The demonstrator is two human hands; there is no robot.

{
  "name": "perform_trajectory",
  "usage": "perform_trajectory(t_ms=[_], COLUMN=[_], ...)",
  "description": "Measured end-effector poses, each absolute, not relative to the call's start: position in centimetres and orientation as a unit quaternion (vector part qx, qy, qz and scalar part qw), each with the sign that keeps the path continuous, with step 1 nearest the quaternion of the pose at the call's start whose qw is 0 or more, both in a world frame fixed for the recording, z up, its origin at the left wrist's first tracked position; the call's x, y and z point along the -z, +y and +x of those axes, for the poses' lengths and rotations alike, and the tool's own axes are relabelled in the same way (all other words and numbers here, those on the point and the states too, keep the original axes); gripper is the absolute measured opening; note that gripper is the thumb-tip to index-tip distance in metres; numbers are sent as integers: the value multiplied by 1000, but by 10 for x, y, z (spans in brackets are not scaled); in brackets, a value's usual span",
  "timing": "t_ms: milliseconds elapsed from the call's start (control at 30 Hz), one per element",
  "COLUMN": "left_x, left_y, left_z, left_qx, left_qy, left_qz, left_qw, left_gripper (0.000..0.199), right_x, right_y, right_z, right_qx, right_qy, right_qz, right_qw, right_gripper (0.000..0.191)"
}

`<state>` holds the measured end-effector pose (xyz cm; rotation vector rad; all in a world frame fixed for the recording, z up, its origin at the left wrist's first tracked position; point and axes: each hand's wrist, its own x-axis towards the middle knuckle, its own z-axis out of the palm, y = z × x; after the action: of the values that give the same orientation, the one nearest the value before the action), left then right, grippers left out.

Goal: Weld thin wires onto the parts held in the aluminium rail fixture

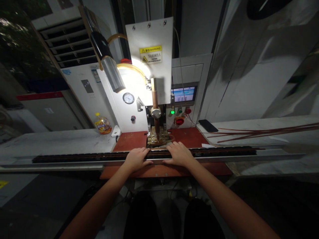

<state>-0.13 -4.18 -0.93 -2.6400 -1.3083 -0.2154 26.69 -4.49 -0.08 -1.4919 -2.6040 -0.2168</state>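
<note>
My left hand (137,159) and my right hand (180,154) lie a short way apart on a long, narrow metal rail (114,163). Black segments and thin copper-coloured strips (159,153) run along the rail. Both hands are closed over it, fingers across the top and thumbs along the near side. What the fingertips press on is partly hidden. Between and just beyond the hands, an upright copper electrode (157,127) points down at a brass-coloured fixture (160,136) on a white machine. Its tip is close to the fixture; contact cannot be made out.
A lamp (113,74) shines on the machine's white front plate (159,36). At right are a touchscreen (184,94), a red knob (179,121), a black phone (208,125) and loose copper-coloured rods (251,131). A bottle (102,125) stands at left beside a white device (116,131).
</note>
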Motion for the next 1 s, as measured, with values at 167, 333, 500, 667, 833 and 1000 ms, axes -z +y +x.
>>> perform_trajectory(t_ms=[167, 333, 500, 667, 833, 1000], left_x=[11, 11, 7, 7, 9, 3], left_y=[-41, -39, -38, -38, -38, -36], left_z=[-1, -2, -12, -23, -26, -20], left_qx=[72, 73, 71, 73, 77, 58], left_qy=[-440, -440, -433, -437, -434, -438], left_qz=[-890, -891, -896, -893, -894, -894], left_qw=[94, 91, 73, 73, 73, 68], left_gripper=[70, 70, 66, 67, 67, 69], right_x=[1, -2, -4, -5, -6, -5], right_y=[-45, -47, -48, -46, -47, -45], right_z=[267, 267, 261, 250, 248, 247], right_qx=[68, 48, 35, 27, 24, 33], right_qy=[-864, -858, -865, -870, -868, -868], right_qz=[-495, -508, -497, -488, -492, -491], right_qw=[66, 61, 66, 60, 65, 65], right_gripper=[69, 68, 65, 62, 60, 61])
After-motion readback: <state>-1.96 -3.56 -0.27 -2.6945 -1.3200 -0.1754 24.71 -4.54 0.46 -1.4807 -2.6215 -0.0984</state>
